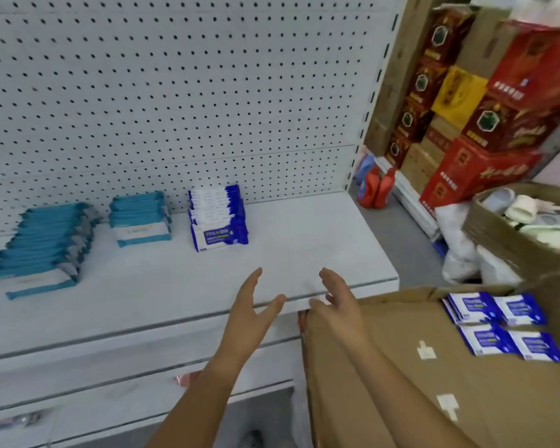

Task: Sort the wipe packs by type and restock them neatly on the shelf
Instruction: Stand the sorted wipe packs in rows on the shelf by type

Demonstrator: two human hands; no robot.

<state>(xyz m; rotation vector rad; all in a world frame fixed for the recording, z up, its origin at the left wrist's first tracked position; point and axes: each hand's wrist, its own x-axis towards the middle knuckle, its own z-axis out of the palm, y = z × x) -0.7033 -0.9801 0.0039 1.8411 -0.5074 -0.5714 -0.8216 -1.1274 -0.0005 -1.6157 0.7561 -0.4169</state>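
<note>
Cardboard box [466,383] crowded the shelf [304,240] edge under your right hand [337,302]; your left hand [253,305] hovered beside it, both spread and empty, blue wipe packs [219,218] stacked beyond.

Both hands were held open, side by side, palms turned toward each other.

The left hand [249,310] reached forward with its fingers straight and together and its thumb spread out to the right. The right hand [341,305] sat just beside it, apart from it, with fingers straight and slightly fanned and the thumb low and pointing left. The bare left forearm [212,383] and right forearm [392,392] rose from the bottom edge, converging toward the hands.
</note>
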